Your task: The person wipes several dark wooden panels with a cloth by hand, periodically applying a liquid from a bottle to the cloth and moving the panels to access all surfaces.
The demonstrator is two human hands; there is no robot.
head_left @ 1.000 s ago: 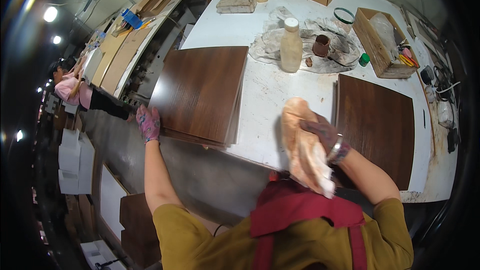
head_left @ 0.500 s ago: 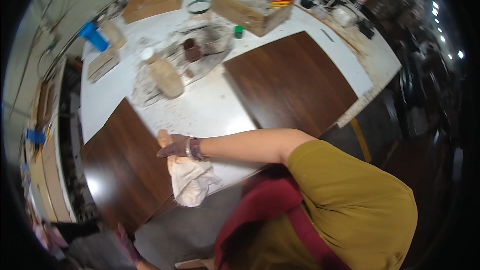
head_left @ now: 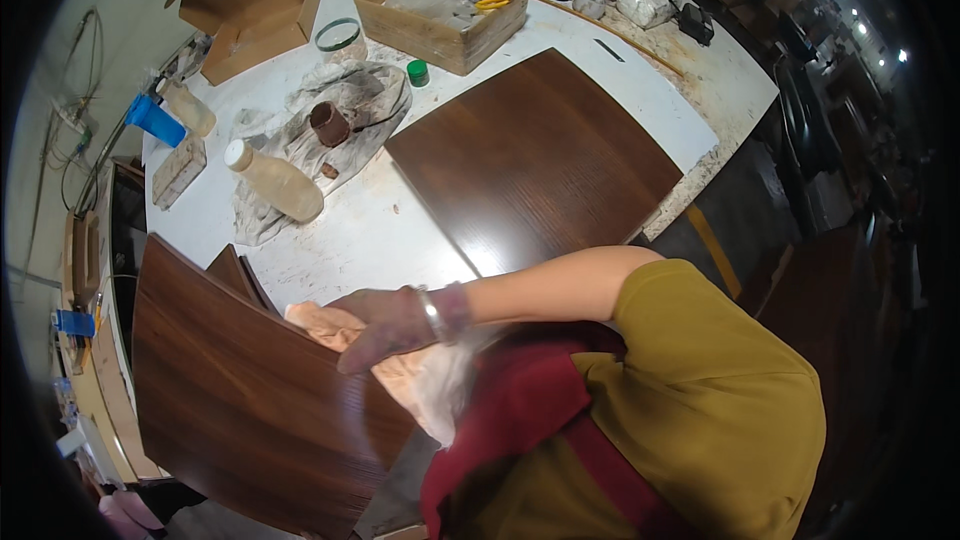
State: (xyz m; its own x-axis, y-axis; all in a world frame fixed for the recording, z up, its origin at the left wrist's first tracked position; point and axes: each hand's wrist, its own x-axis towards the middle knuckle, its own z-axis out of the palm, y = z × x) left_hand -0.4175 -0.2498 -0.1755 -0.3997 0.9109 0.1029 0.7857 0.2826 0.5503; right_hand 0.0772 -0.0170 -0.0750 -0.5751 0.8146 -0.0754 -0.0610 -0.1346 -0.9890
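My right hand [head_left: 390,325], in a purplish-brown glove with a silver bangle at the wrist, is closed on a peach and white cloth [head_left: 425,385]. It is at the upper right edge of a dark brown wooden panel [head_left: 250,390], which is tilted up off the table at the left. Part of the cloth touches or nearly touches that edge. Behind it the corner of another dark panel [head_left: 237,272] shows. My left hand is out of sight. A second large brown panel [head_left: 540,160] lies flat on the right side of the white table [head_left: 385,230].
A bottle with a white cap [head_left: 275,180] and a brown cup [head_left: 329,125] rest on a stained rag [head_left: 365,90]. Farther back are a green cap [head_left: 418,72], a filled wooden box [head_left: 440,35], an open carton [head_left: 265,25] and a blue cup [head_left: 155,120]. Cables and jars crowd the far right.
The left panel has risen and tilted, uncovering another panel's corner behind it. My right hand has shifted slightly right and down with the cloth. My left hand has left the view.
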